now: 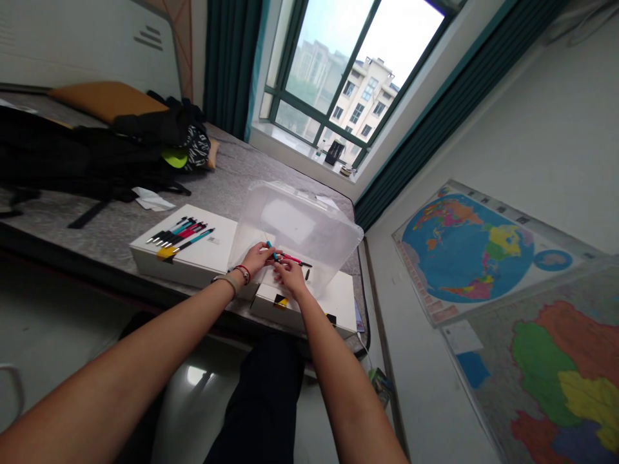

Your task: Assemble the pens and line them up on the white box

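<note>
My left hand (pixel 257 259), with bracelets at the wrist, is closed on a teal and dark pen (pixel 271 249) over the clear plastic bin. The fingers of my right hand (pixel 291 276) are pinched together at the pen's lower end, touching or almost touching the left fingertips; exactly what they grip is partly hidden. Just beyond the right hand, a red and black pen (pixel 300 261) and a small dark piece (pixel 307 274) lie in the clear bin (pixel 333 235). To the left, several teal, red and black pens (pixel 181 233) rest in a row on a white box (pixel 220 231).
Another white box (pixel 342 299) supports the bin at the table's front edge. Black bags (pixel 91 154), an orange cushion (pixel 109 100) and a crumpled tissue (pixel 152 199) occupy the left of the grey table (pixel 232 151). A wall with maps (pixel 467 251) bounds the right side.
</note>
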Tool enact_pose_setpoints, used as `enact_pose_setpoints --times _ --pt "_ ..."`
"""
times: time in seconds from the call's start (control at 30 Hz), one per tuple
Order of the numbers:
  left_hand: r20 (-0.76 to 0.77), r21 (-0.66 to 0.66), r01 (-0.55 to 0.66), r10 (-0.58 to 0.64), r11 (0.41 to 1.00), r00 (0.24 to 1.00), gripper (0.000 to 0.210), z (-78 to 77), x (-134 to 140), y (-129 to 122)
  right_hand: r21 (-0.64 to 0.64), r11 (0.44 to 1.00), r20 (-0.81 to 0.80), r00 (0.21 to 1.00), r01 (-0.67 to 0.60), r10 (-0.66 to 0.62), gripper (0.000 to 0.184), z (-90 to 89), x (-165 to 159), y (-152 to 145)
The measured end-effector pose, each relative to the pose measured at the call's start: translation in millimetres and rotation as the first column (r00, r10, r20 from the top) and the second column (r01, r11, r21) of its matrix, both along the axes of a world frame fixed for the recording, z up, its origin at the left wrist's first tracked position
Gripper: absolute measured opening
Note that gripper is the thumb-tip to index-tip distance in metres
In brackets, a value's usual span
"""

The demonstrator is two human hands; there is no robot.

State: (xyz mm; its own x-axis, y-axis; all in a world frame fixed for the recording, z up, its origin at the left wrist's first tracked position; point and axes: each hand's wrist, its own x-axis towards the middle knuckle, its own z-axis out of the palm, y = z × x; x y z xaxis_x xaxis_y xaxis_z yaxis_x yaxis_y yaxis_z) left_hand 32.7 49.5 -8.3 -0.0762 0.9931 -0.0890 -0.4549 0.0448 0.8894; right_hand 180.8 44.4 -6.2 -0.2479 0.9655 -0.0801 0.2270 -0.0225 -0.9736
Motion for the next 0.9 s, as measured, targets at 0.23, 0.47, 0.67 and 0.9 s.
enact_pose_setpoints --times 0.23,0.47,0.67,0.9 --pt "-0.005 0.01 0.019 -0.019 1.0 1.0 0.03 1.8 0.1 -2.1 -0.02 0.999 -0.035 0.999 -0.026 0.025 0.029 -6.1 1.3 5.0" --pt "-0.017 0.022 0.008 -0.008 1.0 1.0 0.03 2.9 1.0 -2.9 -0.059 0.998 -0.093 0.996 -0.025 0.019 0.027 -5.4 1.5 3.8" --pt "0.019 0.0 -0.015 0.015 1.0 1.0 0.029 2.1 0.1 -1.8 -0.086 0.996 -0.086 0.996 -0.015 0.008 0.02 -0.9 2.0 2.0" --pt "0.054 -0.002 -0.051 0.051 0.999 0.997 0.029 0.0 -0.6 -1.3 -0.141 0.988 -0.121 0.989 0.067 -0.084 0.011 -4.2 -2.1 3.0"
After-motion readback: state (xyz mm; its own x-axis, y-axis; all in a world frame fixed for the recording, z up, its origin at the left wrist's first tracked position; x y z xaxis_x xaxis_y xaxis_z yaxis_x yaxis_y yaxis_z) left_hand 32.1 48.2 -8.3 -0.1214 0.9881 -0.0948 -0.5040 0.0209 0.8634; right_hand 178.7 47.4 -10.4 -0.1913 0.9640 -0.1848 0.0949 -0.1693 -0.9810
